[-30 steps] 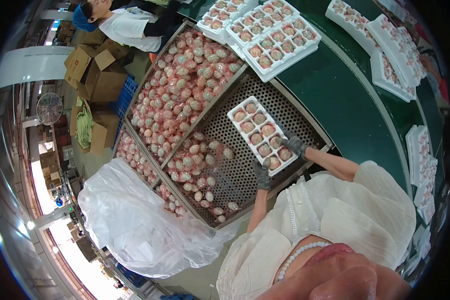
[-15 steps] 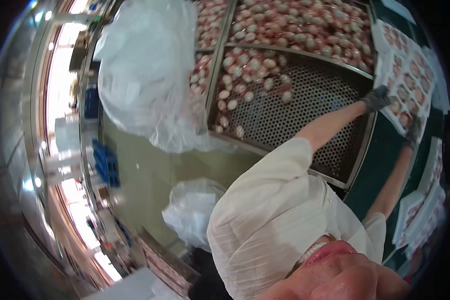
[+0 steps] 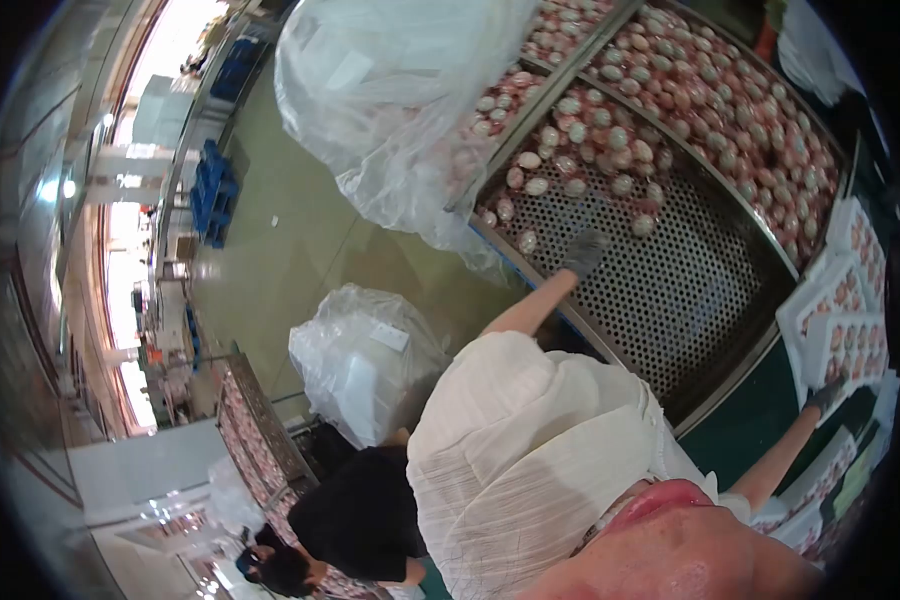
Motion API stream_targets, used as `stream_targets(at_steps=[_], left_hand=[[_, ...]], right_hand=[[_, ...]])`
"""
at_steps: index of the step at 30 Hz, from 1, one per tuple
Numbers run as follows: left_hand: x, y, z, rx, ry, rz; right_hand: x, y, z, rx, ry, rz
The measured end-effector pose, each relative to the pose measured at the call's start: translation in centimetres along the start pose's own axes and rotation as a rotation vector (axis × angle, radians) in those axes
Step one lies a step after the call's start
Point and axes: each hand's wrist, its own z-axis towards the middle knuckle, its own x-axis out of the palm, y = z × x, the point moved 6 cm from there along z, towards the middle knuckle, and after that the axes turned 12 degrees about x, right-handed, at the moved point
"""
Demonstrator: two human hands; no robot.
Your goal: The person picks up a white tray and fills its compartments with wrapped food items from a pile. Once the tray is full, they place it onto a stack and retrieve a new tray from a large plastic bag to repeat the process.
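- Left arm (image 3: 535,305): bare forearm, stretched forward and away from the white sleeve (image 3: 530,420), elbow nearly straight.
- Left hand (image 3: 585,250): grey-gloved, palm down, fingers loosely bent; grip too small to tell.
- Right arm (image 3: 785,455): bare, extended out to the sleeve's right.
- Right hand (image 3: 828,395): grey-gloved, fingers curled; grip unclear.

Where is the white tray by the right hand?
The white tray lies at the far right of the head view on the green belt, beside the holey metal bin, with the right hand at its lower edge.
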Motion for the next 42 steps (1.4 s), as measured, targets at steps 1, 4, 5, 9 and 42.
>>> stream_targets(at_steps=[1,4,5,9,42], left_hand=[[-1.9,4.7,-1.5,0.114,-0.422,-0.105],[-7.1,15.9,-4.7,-0.067,-0.633,0.316],[-10.0,16.2,-6.0,-0.079,-0.649,0.324],[-20.1,22.1,-6.3,-0.1,-1.022,-0.433],[-47.0,44.1,8.0,0.051,-1.145,-2.034]], right_hand=[[0.5,0.4,-1.3,0.006,-0.029,-0.012],[-3.9,-1.7,4.2,-0.27,-0.122,-0.299],[-3.8,0.2,1.8,-0.377,-0.528,-0.657],[11.1,4.2,-13.8,-1.016,-0.564,-0.815],[39.1,-12.9,-25.8,-0.623,0.165,-0.934]])
